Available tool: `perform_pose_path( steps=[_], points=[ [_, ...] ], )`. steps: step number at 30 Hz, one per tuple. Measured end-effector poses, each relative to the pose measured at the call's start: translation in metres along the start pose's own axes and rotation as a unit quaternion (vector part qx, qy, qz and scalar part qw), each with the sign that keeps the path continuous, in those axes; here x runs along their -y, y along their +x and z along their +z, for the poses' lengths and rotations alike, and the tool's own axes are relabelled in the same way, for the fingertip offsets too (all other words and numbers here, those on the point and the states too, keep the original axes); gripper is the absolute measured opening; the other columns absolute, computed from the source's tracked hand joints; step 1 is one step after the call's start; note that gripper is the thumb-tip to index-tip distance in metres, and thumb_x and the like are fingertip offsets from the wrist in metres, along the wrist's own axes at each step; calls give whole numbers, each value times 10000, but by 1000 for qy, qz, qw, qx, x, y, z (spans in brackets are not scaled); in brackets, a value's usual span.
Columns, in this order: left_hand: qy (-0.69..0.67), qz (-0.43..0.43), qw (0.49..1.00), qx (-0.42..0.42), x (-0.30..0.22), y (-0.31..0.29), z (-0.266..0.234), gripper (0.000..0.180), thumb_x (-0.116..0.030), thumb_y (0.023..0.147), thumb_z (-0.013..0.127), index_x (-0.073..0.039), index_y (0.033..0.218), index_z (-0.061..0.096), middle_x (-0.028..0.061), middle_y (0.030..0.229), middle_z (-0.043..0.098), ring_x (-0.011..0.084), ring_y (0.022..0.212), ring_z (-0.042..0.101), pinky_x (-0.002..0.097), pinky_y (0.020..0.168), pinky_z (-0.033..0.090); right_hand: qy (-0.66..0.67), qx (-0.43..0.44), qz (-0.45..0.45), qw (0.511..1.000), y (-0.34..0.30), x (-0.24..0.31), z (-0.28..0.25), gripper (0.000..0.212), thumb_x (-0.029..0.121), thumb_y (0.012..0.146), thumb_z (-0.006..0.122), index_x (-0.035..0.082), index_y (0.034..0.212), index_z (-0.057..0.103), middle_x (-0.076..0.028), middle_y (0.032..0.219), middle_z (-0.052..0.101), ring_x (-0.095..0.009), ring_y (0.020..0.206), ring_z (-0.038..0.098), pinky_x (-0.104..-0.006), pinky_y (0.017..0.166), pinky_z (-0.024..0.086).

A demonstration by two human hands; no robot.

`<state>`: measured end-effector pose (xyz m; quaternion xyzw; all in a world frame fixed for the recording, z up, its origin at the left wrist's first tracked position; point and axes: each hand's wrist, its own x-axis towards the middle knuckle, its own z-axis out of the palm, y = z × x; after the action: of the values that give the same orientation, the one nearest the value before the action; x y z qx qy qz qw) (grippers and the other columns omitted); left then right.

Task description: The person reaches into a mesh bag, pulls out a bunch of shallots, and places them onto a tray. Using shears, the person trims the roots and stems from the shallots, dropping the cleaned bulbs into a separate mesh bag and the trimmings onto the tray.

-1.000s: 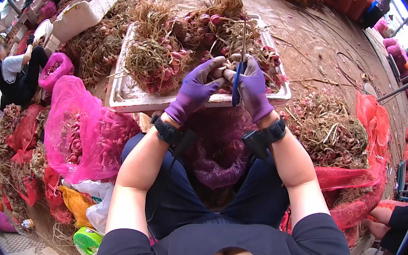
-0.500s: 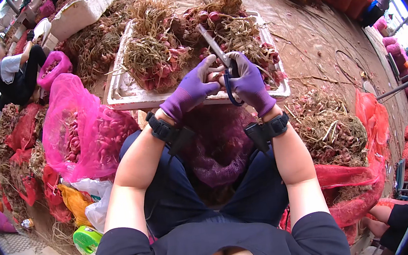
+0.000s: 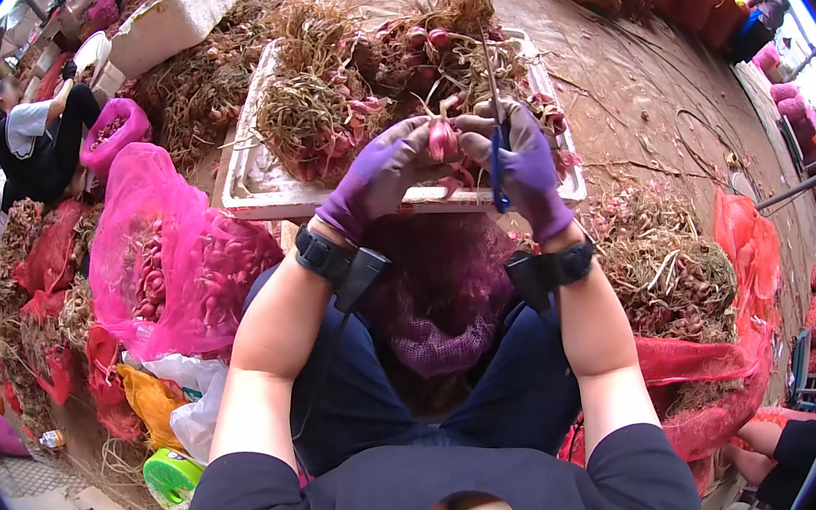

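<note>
My left hand (image 3: pixel 381 175), in a purple glove with grey fingers, pinches a pinkish-red shallot bulb (image 3: pixel 442 140) with a short pale stem. Gripped in my gloved right hand (image 3: pixel 531 168) is a pair of scissors (image 3: pixel 498 169) with blue handles. Its narrow blades point away from me, to the right of the bulb and apart from it. My right fingertips are close to the bulb's stem; whether they touch is unclear. Both hands are over the near edge of a white foam tray (image 3: pixel 266 203), where bunches of shallots with dry stalks (image 3: pixel 297 121) are heaped.
A purple mesh bag (image 3: pixel 438 337) hangs between my knees. To my left stands a pink mesh bag (image 3: pixel 151 249) of bulbs. On the right lie a dried shallot pile (image 3: pixel 666 266) and a red mesh bag (image 3: pixel 687 359). Another person (image 3: pixel 37 136) sits at the far left.
The scissors have swung from slanting left to pointing straight away. My right hand has shifted slightly right, opening a gap between the hands, and the bulb now shows plainly in my left fingers.
</note>
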<state>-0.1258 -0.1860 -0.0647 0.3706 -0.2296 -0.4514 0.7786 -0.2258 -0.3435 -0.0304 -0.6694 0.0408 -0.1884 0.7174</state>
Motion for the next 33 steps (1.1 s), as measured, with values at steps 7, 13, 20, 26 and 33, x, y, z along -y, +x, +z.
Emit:
perform_pose_path(
  steps=[7, 13, 20, 26, 33],
  points=[
    [249, 134, 949, -142, 18, 5, 8, 253, -162, 969, 512, -2, 1160, 555, 8, 992, 607, 52, 842, 547, 206, 750, 468, -116, -54, 8, 992, -2, -20, 11, 317, 89, 767, 748, 39, 998, 537, 15, 781, 586, -36, 653, 521, -202, 581, 457],
    [88, 31, 992, -84, 19, 5, -1, 264, -197, 973, 507, -20, 1166, 539, 20, 987, 610, 76, 838, 577, 214, 713, 483, -65, -58, 24, 996, -4, -14, 6, 299, -41, 780, 610, 40, 1058, 537, -12, 807, 593, -52, 688, 566, -197, 576, 476],
    [76, -4, 995, -62, 14, 1, -5, 289, -247, 985, 476, -35, 1172, 535, 46, 1006, 615, 125, 841, 610, 249, 698, 504, 53, 10, 75, 996, -3, -8, 4, 393, -6, 775, 647, 25, 1138, 498, -26, 850, 598, -80, 723, 595, -208, 611, 502],
    [68, 5, 994, -82, 12, 0, -1, 295, -262, 984, 475, -33, 1155, 544, 63, 1001, 622, 129, 829, 608, 249, 657, 506, 95, 18, 103, 990, -1, -11, -2, 380, -11, 750, 652, 28, 1097, 501, -19, 815, 594, -92, 706, 602, -228, 630, 518],
    [96, -44, 994, -29, 9, -1, -1, 264, -229, 978, 482, -41, 1149, 556, 38, 979, 619, 117, 832, 609, 249, 692, 517, 17, -14, 60, 998, -6, -4, 8, 365, -3, 764, 648, 27, 1094, 495, -27, 839, 606, -83, 713, 595, -214, 649, 511]
  ],
)
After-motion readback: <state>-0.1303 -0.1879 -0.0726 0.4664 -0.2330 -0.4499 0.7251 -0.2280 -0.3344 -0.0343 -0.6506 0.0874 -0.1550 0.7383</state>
